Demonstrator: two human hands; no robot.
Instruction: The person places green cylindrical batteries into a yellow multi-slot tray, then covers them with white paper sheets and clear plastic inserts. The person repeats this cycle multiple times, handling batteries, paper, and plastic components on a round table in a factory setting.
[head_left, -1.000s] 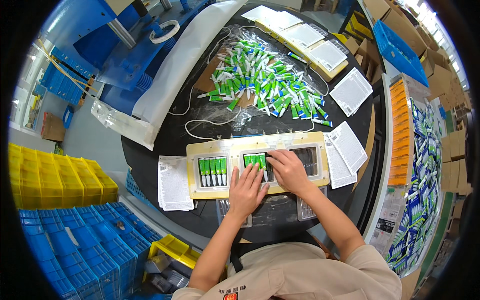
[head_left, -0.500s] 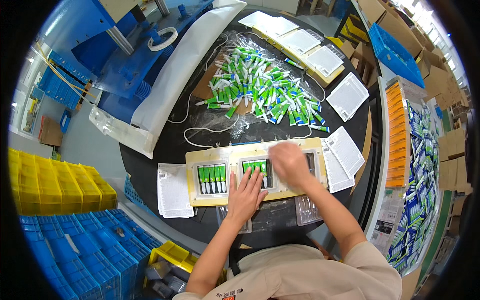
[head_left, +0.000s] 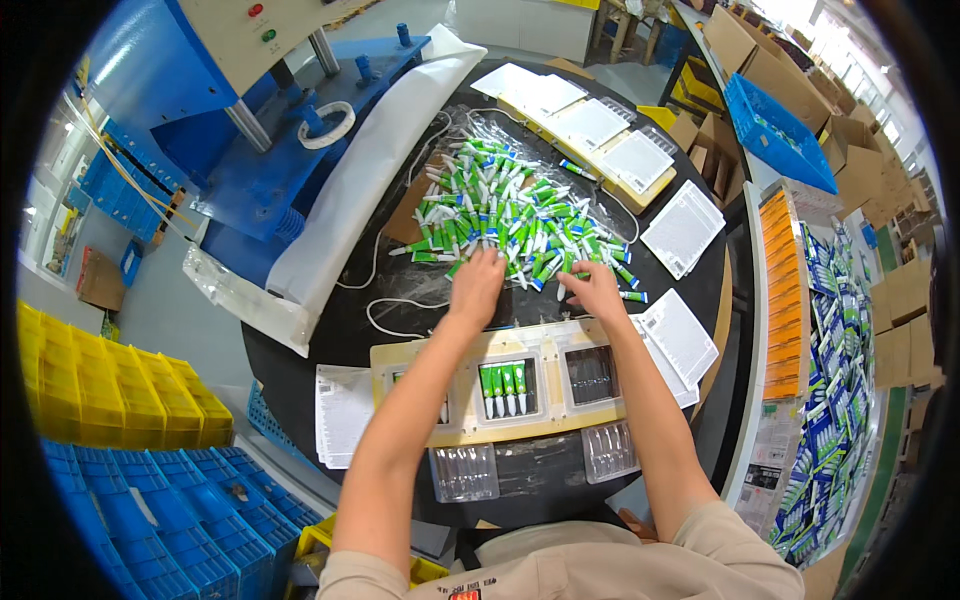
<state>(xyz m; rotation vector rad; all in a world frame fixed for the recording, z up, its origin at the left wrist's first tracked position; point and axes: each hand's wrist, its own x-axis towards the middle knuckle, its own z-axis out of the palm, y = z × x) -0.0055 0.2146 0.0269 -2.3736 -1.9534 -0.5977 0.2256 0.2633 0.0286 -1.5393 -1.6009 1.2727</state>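
Observation:
Small green-and-white tubes [head_left: 520, 215] with blue ends lie heaped on the black round table. At the heap's near edge, my left hand [head_left: 478, 288] reaches in with its fingertips among the tubes; whether they grip one is hidden. My right hand [head_left: 597, 292], further right, has thumb and fingers bent together around a tube at the heap's edge. Below my arms lies a cream-yellow frame fixture [head_left: 460, 437] with tray windows. Its middle window holds several upright tubes [head_left: 503, 388], the right window's clear blister tray [head_left: 592, 375] shows no tubes, and my left forearm covers most of the left window.
White printed cards [head_left: 342, 415] lie left of the fixture, more cards [head_left: 680, 335] right. A second card-topped fixture [head_left: 655, 190] stands behind. Clear blister trays [head_left: 464, 474] lie in front. A blue press [head_left: 235, 190] stands left, above yellow bins [head_left: 120, 385]. White cable [head_left: 375, 270] crosses the table.
Both hands have moved away from the fixture, forward to the tube heap. The middle window's tubes and the right window's tray are now uncovered; my left forearm now crosses the left window.

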